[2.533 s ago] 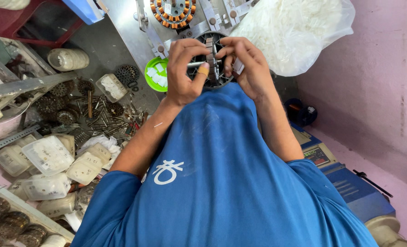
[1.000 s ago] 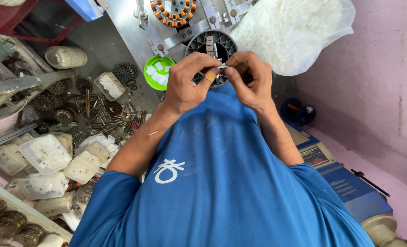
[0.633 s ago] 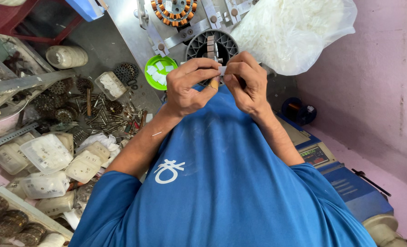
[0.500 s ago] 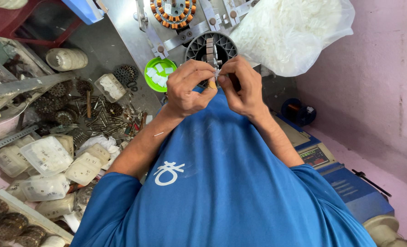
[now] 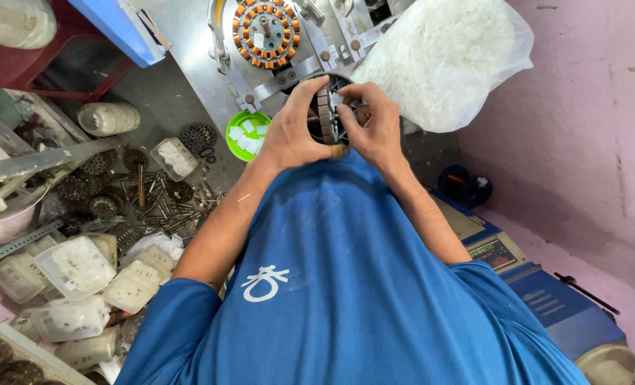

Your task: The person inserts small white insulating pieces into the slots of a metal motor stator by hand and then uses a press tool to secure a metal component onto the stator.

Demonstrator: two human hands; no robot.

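Pink walls (image 5: 602, 107) close in a cramped work corner, where a grey metal worktop (image 5: 182, 43) carries a winding fixture with a copper-wound stator (image 5: 264, 30) mounted on it. Beside that sits a large clear bag of white pieces (image 5: 446, 60), bulging close to the hands. Lower left, plastic tubs (image 5: 75, 267) and loose dark stator cores and rods (image 5: 142, 192) lie scattered. A small green dish of white slips (image 5: 248, 135) stands just beside the left wrist.

Both hands hold a dark ring-shaped stator core (image 5: 323, 117) in front of the chest: the left hand (image 5: 292, 135) is clenched around its side, and the right hand (image 5: 374, 125) pinches at its rim, fingers (image 5: 346, 93) pressed on something too small to tell. A slipping grip could probably drop the core into the clutter below, and a nudge of the left wrist could tip the dish.
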